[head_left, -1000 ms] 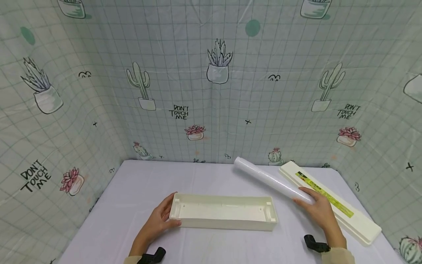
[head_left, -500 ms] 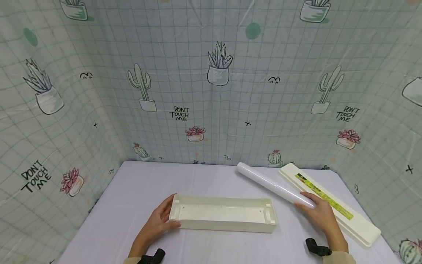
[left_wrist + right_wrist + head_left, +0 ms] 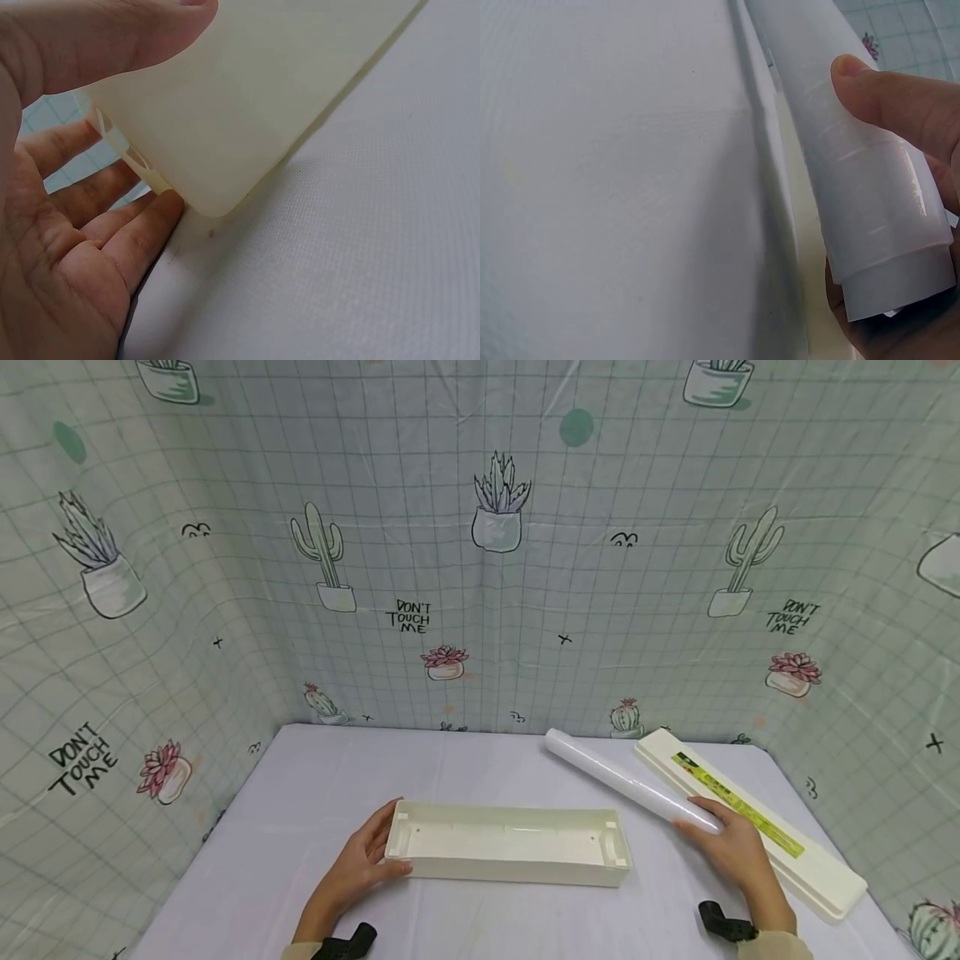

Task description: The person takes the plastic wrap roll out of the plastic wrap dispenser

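Observation:
A long cream plastic box (image 3: 517,872), open at the top, sits on the white-covered table. My left hand (image 3: 357,867) holds its left end, thumb against the front wall and fingers round the end wall. In the left wrist view the thumb (image 3: 112,45) lies over the box's side wall (image 3: 225,112). A clear, glossy roll of plastic wrap (image 3: 618,775) slants between the box and a long lid. My right hand (image 3: 733,853) grips the roll near its close end. The right wrist view shows the thumb (image 3: 892,97) on the wrap and the core end (image 3: 900,285) projecting.
The long cream lid (image 3: 821,870) with a yellow-green label (image 3: 738,802) lies diagonally at the right, just past the right hand. White cloth covers the table (image 3: 337,777). A printed grid curtain (image 3: 480,585) stands round the back and sides.
My right hand has shifted a little to the right and nearer, bringing the roll of plastic wrap along. The left hand, the box and the lid stay in place.

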`<action>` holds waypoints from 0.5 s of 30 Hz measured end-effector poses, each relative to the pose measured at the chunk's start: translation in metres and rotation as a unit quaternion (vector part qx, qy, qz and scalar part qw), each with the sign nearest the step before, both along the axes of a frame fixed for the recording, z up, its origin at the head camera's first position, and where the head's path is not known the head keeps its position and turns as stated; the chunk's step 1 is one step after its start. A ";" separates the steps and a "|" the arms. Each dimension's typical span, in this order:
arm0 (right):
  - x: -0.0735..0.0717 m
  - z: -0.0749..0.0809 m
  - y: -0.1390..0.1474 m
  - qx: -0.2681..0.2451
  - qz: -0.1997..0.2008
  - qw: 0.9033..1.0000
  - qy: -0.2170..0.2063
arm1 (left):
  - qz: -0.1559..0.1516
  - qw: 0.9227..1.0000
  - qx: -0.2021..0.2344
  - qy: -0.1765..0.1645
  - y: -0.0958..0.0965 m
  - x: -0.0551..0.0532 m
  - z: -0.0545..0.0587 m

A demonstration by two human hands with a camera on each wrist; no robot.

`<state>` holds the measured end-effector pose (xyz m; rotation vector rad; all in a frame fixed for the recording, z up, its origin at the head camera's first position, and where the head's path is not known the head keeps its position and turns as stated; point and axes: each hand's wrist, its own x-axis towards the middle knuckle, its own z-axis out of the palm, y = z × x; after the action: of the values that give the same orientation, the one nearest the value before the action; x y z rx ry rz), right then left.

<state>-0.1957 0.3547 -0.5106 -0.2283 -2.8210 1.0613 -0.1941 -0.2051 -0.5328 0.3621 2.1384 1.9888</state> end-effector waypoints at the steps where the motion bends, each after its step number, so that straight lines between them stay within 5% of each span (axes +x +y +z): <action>1: 0.000 0.000 0.000 -0.002 0.001 1.000 -0.003 | 0.000 1.000 0.000 0.000 0.000 0.000 0.000; 15: 0.002 -0.001 0.001 0.015 0.002 1.000 -0.010 | 0.002 1.000 -0.003 0.004 0.000 0.000 -0.001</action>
<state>-0.1937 0.3554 -0.5112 -0.2316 -2.8536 1.0228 -0.1943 -0.2050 -0.5341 0.3652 2.1515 1.9863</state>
